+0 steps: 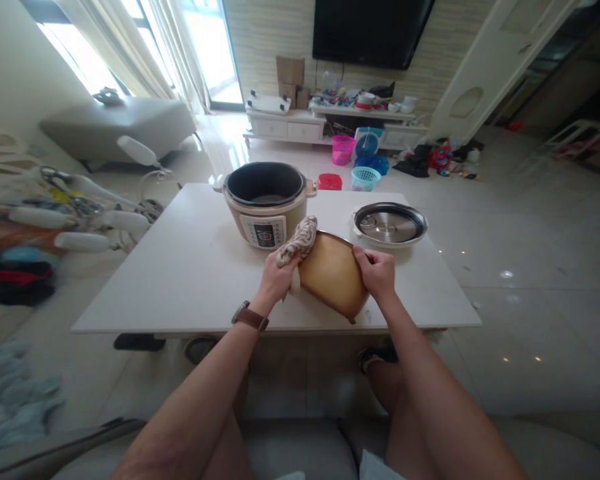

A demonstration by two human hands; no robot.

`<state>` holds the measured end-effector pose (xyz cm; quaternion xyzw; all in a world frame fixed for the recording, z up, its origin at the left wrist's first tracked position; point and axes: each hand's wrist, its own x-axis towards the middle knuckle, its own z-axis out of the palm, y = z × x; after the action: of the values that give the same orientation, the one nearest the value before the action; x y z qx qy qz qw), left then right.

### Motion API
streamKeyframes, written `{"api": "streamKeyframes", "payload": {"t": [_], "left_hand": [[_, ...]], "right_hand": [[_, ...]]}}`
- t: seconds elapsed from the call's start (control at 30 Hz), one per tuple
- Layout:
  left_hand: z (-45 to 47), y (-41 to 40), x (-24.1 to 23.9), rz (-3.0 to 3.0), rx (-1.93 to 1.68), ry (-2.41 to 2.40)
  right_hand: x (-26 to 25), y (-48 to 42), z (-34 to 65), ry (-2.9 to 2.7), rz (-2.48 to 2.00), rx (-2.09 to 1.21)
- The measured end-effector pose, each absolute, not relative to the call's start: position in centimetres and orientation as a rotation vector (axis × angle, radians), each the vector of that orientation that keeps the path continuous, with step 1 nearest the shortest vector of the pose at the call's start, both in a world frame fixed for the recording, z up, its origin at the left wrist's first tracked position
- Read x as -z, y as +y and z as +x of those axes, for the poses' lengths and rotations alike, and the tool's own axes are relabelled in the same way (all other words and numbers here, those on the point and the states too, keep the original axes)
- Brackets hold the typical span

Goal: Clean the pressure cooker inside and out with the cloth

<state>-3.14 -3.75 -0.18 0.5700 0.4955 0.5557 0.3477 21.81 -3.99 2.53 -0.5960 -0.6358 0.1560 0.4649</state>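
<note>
Between my hands a gold-coloured inner pot [333, 270] is held tilted over the near part of the white table. My right hand [377, 272] grips its rim on the right side, thumb on the outer wall. My left hand [276, 277], with a brown watch on the wrist, is closed around a patterned brown-and-white cloth [300, 240], which lies against the pot's left rim. The pot's inside is turned away from me. Behind it stands the electric pressure cooker body [230, 213], open at the top with a dark interior. Its round lid [390, 225] lies upside down at the right.
The white table [180, 287] ends just in front of my knees. A lamp with several white shades [137, 152] reaches toward its left edge. Beyond the table are a red container [329, 181], a light-blue basket [365, 178] and a pink basket [343, 149].
</note>
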Motion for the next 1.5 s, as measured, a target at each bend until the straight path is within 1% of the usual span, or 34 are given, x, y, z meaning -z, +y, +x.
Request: {"api": "streamKeyframes", "payload": {"t": [0.1, 0.2, 0.27, 0.33, 0.43, 0.57, 0.67, 0.83, 0.9, 0.97, 1.17, 1.3, 1.4, 1.5], "left_hand": [[-2.5, -3.7, 0.3, 1.337, -1.549, 1.322], [-1.7, -5.4, -1.1, 1.688, -1.588, 1.231], [-1.3, -6.8, -2.3, 2.133, -1.451, 1.078], [-1.2, -7.8, -3.1, 2.445, -1.27, 0.974], [-1.4, -8.0, -3.3, 2.547, -1.192, 0.99], [-1.7, -6.5, -1.8, 2.239, -1.361, 1.112], [-1.9, -4.9, -0.4, 1.748, -1.472, 1.248], [-2.7, -3.0, 2.0, 0.878, -1.386, 1.423], [-2.8, -2.8, 2.4, 0.739, -1.385, 1.446], [-2.6, -2.9, 2.4, 0.722, -1.399, 1.466], [-0.6, -4.5, 0.6, 0.935, -1.453, 1.439], [0.5, -6.5, -0.4, 1.192, -1.502, 1.441], [0.8, -8.0, -1.0, 1.639, -1.536, 1.316], [0.9, -8.8, -1.4, 2.12, -1.407, 1.175]], "right_hand": [[-2.6, -4.0, 21.8, -1.575, -1.465, -0.366], [-2.6, -4.0, 21.9, -1.596, -1.461, -0.378], [-2.5, -3.9, 22.1, -1.611, -1.449, -0.408], [-2.3, -3.9, 22.2, -1.613, -1.428, -0.444], [-2.1, -3.8, 22.3, -1.594, -1.421, -0.459], [-1.9, -3.7, 22.3, -1.552, -1.437, -0.415], [-1.7, -3.7, 22.5, -1.525, -1.439, -0.421], [-1.5, -3.6, 23.2, -1.54, -1.435, -0.463], [-1.9, -3.7, 23.2, -1.575, -1.444, -0.444], [-2.6, -3.8, 23.0, -1.623, -1.459, -0.391], [-4.9, -4.3, 21.6, -1.613, -1.584, -0.255], [-5.1, -4.4, 21.7, -1.573, -1.672, -0.282], [-4.8, -4.3, 22.3, -1.566, -1.642, -0.319], [-4.4, -4.2, 22.9, -1.548, -1.607, -0.371]]}}
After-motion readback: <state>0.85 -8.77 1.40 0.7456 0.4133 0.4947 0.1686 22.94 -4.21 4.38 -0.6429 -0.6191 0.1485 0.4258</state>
